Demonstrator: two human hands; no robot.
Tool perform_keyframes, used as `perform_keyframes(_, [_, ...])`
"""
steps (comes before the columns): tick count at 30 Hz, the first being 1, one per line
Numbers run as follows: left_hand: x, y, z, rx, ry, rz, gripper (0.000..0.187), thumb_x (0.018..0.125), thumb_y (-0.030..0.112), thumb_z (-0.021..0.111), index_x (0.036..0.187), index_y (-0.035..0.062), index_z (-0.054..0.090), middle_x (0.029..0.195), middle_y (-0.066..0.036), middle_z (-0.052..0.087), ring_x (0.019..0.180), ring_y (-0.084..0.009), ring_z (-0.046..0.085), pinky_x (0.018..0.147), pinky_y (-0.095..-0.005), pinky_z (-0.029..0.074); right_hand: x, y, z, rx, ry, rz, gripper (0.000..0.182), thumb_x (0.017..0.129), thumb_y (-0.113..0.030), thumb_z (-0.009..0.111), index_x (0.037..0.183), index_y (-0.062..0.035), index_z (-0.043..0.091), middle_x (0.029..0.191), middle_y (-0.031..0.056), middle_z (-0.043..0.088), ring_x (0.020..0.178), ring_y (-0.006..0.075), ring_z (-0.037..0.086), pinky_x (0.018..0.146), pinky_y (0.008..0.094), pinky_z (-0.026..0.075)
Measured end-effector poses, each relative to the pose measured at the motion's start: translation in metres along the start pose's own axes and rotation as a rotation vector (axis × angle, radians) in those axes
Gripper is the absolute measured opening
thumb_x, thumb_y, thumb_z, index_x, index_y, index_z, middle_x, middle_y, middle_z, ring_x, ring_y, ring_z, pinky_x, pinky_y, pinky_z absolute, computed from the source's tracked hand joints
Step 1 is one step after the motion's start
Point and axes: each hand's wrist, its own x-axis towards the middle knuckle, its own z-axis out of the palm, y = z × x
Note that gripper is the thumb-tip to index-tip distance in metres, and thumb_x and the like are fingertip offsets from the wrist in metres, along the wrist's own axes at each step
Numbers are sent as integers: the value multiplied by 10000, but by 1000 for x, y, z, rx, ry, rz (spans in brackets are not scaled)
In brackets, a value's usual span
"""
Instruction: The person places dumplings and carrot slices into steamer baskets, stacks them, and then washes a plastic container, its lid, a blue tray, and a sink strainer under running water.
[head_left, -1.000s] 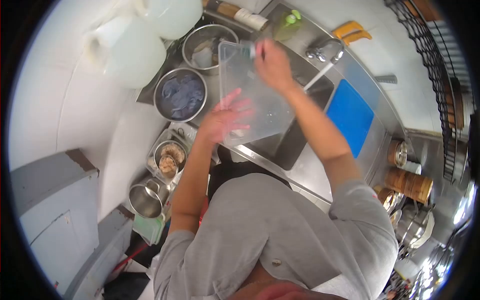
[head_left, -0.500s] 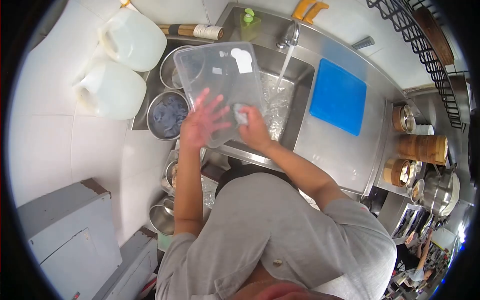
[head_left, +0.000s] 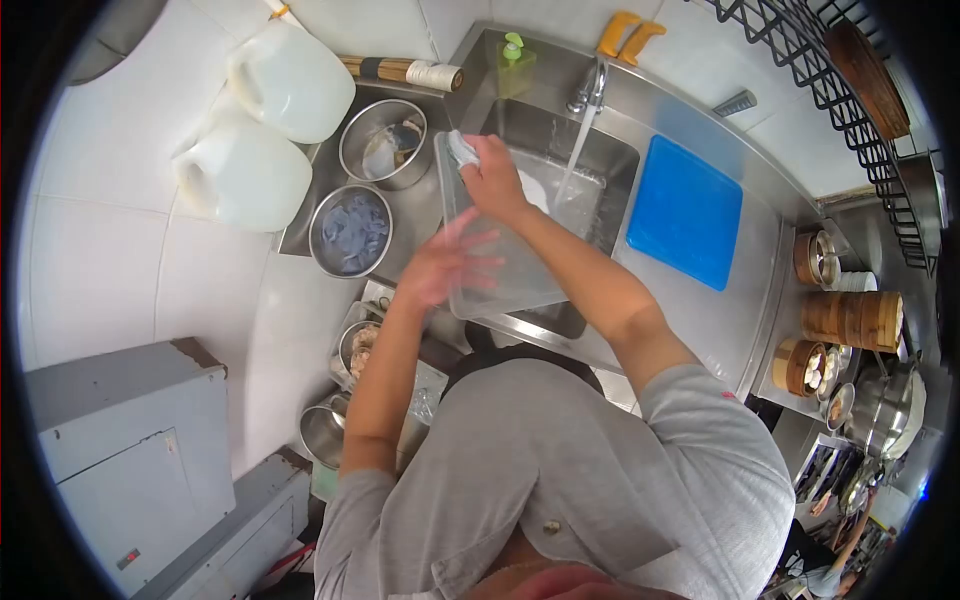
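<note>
A clear plastic lid or shallow bin (head_left: 520,280) is tilted over the front of the sink. My left hand (head_left: 450,266) is at its left edge, fingers spread and slightly blurred, overlapping the plastic. At the upper left corner, my right hand (head_left: 492,180) grips a pale grey cloth (head_left: 463,148), pressed close to the plastic. Behind it is the steel sink (head_left: 618,178), where water runs from the faucet (head_left: 592,88). A white patch on the plastic shows beside my right wrist.
Left of the sink stand a bowl of bluish-grey pieces (head_left: 352,232) and another metal bowl (head_left: 383,145). White jugs (head_left: 250,180) line the wall. A blue board (head_left: 686,212) lies on the right counter, with bamboo steamers (head_left: 850,319) beyond. A green soap bottle (head_left: 515,68) stands behind the sink.
My right hand has moved up with the cloth from the plastic's middle to its upper left corner. The plastic sits lower and further right; my left hand has shifted right, fingers still spread.
</note>
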Motion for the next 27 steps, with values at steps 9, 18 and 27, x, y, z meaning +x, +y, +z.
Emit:
perform_keyframes(9, [-15,21,-4,-124,-26,8,961,729,8,581,1606,167,224,1524,-229,426,1250,-517,551,920,-654,538,-74,69,-27,-139,63,186,418,808,-83,581,1218,-21,634,1104,231,625,1116,440,571,1010,493,459])
perform_keyframes(18, [5,-25,-43,-96,2,-46,892,831,136,678,1603,162,232,1490,-222,455,1223,-520,571,872,-629,571,34,-30,6,241,-81,90,303,926,-168,605,1168,2,672,1071,144,696,1017,289,673,916,391,520])
perform_keyframes(27, [34,-4,-85,95,145,-89,687,903,172,657,1533,86,395,1358,-188,584,1132,-398,655,831,-526,604,27,123,-92,570,193,1038,260,976,-80,584,1122,126,648,1015,215,708,830,261,713,776,366,610])
